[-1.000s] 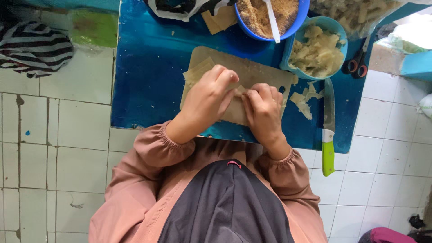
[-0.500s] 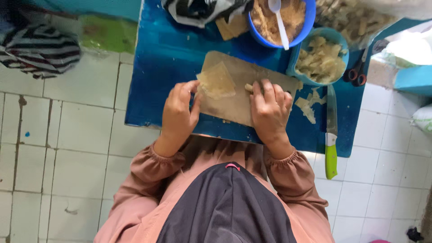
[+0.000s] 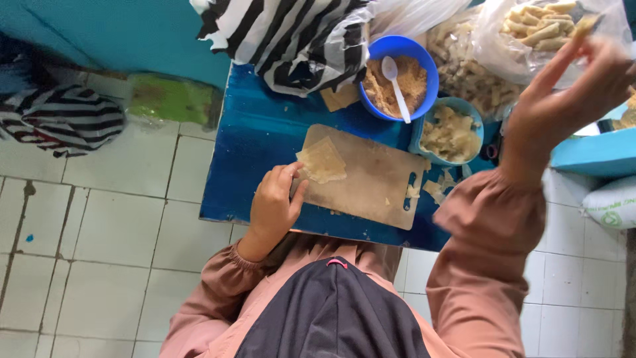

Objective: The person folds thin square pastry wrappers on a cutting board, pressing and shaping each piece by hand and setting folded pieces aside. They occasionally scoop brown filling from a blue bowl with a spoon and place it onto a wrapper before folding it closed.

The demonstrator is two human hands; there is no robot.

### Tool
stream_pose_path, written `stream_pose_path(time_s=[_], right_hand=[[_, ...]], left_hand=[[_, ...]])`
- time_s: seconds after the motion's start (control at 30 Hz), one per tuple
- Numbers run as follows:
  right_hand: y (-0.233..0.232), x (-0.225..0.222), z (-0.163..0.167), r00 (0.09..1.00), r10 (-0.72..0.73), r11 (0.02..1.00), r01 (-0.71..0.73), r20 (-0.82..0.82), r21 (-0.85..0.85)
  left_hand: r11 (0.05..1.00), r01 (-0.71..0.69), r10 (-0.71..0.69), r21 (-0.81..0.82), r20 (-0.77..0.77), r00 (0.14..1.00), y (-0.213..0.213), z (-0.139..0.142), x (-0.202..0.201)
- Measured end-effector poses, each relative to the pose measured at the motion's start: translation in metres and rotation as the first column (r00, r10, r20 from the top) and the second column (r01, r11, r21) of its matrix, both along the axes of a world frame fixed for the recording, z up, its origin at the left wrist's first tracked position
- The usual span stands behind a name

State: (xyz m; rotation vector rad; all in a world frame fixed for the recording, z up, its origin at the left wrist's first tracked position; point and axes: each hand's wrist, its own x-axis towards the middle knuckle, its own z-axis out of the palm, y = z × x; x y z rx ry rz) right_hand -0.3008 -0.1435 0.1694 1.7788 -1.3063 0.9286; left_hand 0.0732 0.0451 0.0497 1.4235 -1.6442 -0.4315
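Change: half a second ago both hands pressed on the board; now the right hand (image 3: 570, 99) has lifted away to the upper right, while the left hand (image 3: 275, 202) has stayed at the board's near-left edge.
Meaning: the rolling on the board looks finished for that piece, and a fresh sheet lies ready.
Left grip: released, fingertips resting on the pale rectangular wooden cutting board (image 3: 371, 179), just beside the thin, square, translucent yellowish wrapper sheet (image 3: 322, 160).
Right grip: fingers pinched lightly on a small pale rolled pastry piece (image 3: 584, 25), held over the clear plastic bag of finished rolls (image 3: 533, 30).
Wrapper sheet: flat, slightly wrinkled, on the board's upper-left corner.
Board: matte, with a slot handle on its right side and crumbs on it; it lies on the glossy blue tabletop (image 3: 255, 139).
Bowls: a round blue plastic bowl of brown crumbly filling (image 3: 395, 79) with a white plastic spoon (image 3: 395, 78); just right, a teal bowl of pale wrapper scraps (image 3: 452, 134).
Around: a black-and-white striped plastic bag (image 3: 291, 40); a white tiled floor (image 3: 99, 225).
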Motion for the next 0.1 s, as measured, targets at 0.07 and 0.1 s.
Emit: stream_pose_path(time_s=[0.07, 0.1], right_hand=[[-0.033, -0.027, 0.004, 0.99, -0.071, 0.997, 0.075, -0.121, 0.029], [-0.038, -0.038, -0.005, 0.991, -0.059, 0.997, 0.063, -0.124, 0.032]], left_hand=[[1.0, 0.012, -0.012, -0.009, -0.052, 0.999, -0.001, -0.003, 0.001], [1.0, 0.013, -0.015, -0.018, -0.078, 0.997, -0.002, -0.004, 0.002]])
